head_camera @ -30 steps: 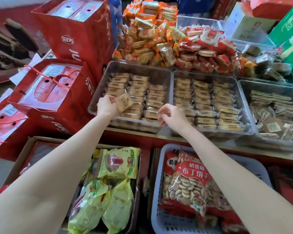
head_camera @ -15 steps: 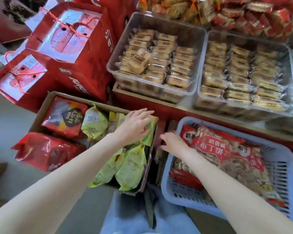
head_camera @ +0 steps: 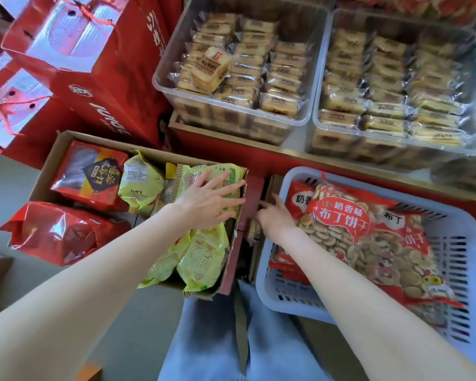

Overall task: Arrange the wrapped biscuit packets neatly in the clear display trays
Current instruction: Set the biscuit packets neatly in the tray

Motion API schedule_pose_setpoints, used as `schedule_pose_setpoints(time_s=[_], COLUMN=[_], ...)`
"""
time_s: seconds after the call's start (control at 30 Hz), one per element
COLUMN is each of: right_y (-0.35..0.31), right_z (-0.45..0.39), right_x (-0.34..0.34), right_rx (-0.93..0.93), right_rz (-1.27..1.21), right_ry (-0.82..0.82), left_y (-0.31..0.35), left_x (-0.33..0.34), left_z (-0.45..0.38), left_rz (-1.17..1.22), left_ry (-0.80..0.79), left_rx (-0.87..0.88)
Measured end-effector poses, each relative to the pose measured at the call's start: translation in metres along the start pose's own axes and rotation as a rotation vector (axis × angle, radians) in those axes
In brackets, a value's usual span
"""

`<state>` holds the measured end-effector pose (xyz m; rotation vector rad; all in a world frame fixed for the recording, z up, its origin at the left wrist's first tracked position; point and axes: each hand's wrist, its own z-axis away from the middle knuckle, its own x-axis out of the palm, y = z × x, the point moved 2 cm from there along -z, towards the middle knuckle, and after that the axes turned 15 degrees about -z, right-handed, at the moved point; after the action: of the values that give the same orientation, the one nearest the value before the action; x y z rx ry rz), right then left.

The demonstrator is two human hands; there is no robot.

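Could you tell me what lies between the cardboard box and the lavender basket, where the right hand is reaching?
In the head view, a narrow gap with a wrapped biscuit packet beside the right hand.

trays (head_camera: 311,116) behind — basket (head_camera: 374,306) right of box (head_camera: 47,166)

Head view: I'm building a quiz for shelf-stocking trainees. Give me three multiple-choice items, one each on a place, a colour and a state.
1. Where does the left hand rest?
A. on a green packet in the cardboard box
B. in a tray
C. on the basket

2. What colour is the basket?
A. green
B. pale blue-grey
C. red

3. How does the loose packet lie in the left tray?
A. in its row
B. askew on top
C. outside

A: straight fingers lie on green wrap. B: its slotted wall. B: tilted across rows.
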<state>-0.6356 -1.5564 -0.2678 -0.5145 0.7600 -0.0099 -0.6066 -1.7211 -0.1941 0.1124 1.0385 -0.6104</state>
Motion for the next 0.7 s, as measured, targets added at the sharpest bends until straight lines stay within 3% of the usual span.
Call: schedule_pose_setpoints(time_s=[0.1, 0.17, 0.33, 0.53, 0.7], right_y=[0.008, 0.01, -0.004, -0.031, -0.054], right_z=[0.016, 0.027, 0.05, 0.063, 0.052], right_x=[-0.013, -0.032, -0.118, -0.22, -0.274], right_rx=[-0.141, -0.144, -0.401, -0.506, -0.541], right_rz=[0.004, -0.179, -0.481, -0.696, -1.005], right_ry=[0.249, 0.386, 0.614, 0.782, 0.8], left_y=[0.002, 0.006, 0.008, -0.029, -0.075], left_x=[-0.003, -0.014, -0.068, -0.14, -0.164], left_z=[0.0, -0.005, -0.029, -0.045, -0.047], left_rz=[0.062, 0.127, 0.35, 0.764, 0.954], left_ry=[-0.029, -0.01, 0.133, 0.446, 0.643], left_rx=[-0.016, -0.031, -0.034, -0.049, -0.262])
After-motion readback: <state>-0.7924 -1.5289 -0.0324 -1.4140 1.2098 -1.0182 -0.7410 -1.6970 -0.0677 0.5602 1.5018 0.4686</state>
